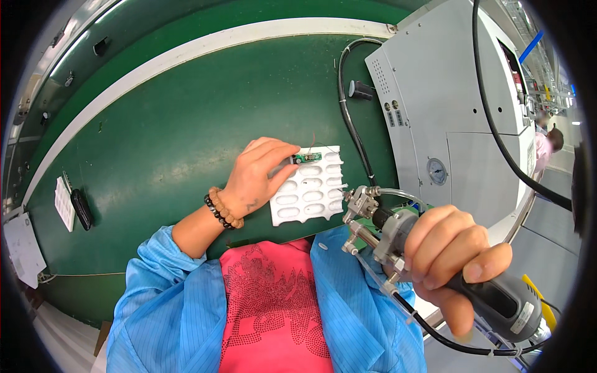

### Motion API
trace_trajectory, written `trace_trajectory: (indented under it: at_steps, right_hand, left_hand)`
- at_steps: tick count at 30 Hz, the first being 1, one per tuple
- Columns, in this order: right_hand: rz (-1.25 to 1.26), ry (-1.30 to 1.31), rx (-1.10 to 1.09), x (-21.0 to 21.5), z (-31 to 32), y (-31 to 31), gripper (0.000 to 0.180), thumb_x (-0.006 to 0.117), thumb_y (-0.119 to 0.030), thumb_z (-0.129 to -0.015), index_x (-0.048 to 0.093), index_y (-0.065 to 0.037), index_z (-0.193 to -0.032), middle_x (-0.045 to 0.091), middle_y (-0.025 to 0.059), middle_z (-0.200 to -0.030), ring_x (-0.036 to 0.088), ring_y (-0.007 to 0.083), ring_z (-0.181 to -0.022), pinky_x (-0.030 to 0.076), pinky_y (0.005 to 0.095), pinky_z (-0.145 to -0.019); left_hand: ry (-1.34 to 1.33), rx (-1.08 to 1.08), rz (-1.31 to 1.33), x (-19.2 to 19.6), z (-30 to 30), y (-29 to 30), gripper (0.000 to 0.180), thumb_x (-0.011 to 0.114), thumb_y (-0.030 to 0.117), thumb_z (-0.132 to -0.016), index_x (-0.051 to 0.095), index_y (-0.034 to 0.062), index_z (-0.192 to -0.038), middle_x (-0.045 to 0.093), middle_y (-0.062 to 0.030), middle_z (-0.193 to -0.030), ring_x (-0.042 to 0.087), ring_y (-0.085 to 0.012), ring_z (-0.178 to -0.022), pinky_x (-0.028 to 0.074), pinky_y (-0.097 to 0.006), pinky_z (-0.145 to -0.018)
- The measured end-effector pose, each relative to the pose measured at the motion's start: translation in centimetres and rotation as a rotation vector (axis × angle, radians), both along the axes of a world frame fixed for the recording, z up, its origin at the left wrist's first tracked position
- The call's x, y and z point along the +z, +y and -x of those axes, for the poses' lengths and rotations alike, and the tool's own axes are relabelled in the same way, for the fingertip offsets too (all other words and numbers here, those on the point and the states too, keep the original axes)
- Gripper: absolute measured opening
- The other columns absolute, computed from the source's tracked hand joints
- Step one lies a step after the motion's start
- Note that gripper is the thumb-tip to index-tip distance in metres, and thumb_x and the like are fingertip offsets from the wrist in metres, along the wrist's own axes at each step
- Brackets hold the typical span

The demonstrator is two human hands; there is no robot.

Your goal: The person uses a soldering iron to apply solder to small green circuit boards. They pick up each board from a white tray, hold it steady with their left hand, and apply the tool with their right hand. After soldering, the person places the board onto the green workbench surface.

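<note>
My left hand (pixel 261 171) pinches a small green circuit board (pixel 306 158) by its left end, thumb below and fingers above. Thin wires rise from the board. It is over the top row of a white tray (pixel 273 217) with rows of oval hollows. On the right, my right hand (pixel 451 255) is wrapped round a black and grey electric screwdriver (pixel 497 298) with metal fittings and hoses on its front. The tool's tip points left, close to the tray's right edge. The hollows that I can see into look bare, apart from small dark specks.
A large grey machine (pixel 429 81) with a pressure gauge (pixel 437 171) stands at the right. A black hose (pixel 351 118) runs along it beside a small black cylinder (pixel 360 90). At the far left of the green table (pixel 186 112) lie a white strip (pixel 64 204) and a black object (pixel 81 209).
</note>
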State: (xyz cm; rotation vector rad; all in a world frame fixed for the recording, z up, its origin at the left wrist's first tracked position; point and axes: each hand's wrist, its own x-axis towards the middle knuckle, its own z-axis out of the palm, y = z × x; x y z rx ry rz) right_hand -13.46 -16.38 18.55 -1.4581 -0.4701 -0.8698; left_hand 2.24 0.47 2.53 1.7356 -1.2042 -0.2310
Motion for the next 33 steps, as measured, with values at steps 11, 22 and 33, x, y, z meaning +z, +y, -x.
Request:
trace_trajectory:
  at_steps: [11,22,33]
  right_hand:
    - [0.005,0.085,0.025,-1.8,-5.2,0.7,0.052,0.072,-0.048,-0.088,0.046,-0.006,-0.106,0.056,0.0018,-0.068,0.056,0.0116,-0.051,0.047,0.0235,-0.045]
    - [-0.011,0.138,0.067,-3.5,-8.6,1.5,0.054,0.073,-0.050,-0.087,0.047,-0.007,-0.106,0.056,0.0014,-0.067,0.056,0.0122,-0.051,0.046,0.0240,-0.044]
    - [-0.005,0.149,0.054,-3.4,-8.3,1.5,0.055,0.073,-0.051,-0.085,0.048,-0.008,-0.107,0.056,0.0012,-0.068,0.057,0.0124,-0.051,0.046,0.0242,-0.043]
  left_hand:
    - [0.034,0.016,0.010,-1.1,-0.1,0.3,0.033,0.080,0.004,-0.071,0.070,0.0019,-0.102,0.069,-0.0110,-0.106,0.064,-0.0297,-0.100,0.050,-0.040,-0.087]
    - [0.096,0.029,0.013,-1.3,-0.7,0.4,0.036,0.080,0.002,-0.069,0.069,0.0026,-0.103,0.069,-0.0096,-0.103,0.064,-0.0289,-0.100,0.050,-0.040,-0.085]
    - [0.095,0.015,0.014,-0.9,-0.9,0.1,0.036,0.079,0.001,-0.068,0.070,0.0026,-0.103,0.068,-0.0095,-0.103,0.064,-0.0285,-0.099,0.050,-0.039,-0.084]
